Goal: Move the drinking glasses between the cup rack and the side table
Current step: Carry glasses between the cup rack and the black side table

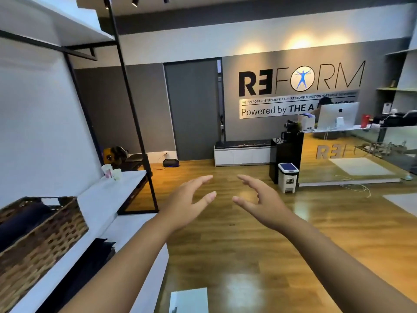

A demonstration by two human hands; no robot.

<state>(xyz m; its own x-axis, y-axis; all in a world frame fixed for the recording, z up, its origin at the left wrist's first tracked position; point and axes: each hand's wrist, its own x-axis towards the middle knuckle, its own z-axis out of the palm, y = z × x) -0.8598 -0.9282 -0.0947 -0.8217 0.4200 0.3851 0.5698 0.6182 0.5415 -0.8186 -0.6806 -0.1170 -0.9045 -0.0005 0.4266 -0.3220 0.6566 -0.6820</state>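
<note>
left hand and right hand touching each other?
Apart. The head view shows wood floor plainly between the left hand and the right hand; both are open, holding nothing.

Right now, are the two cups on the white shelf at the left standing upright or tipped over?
Upright. Both cups stand on their bases on the white shelf, close beside each other, mouths facing up. Whether they contain anything cannot be told.

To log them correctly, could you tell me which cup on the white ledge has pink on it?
The rear cup, farther from the hands; the front cup looks greenish.
</note>
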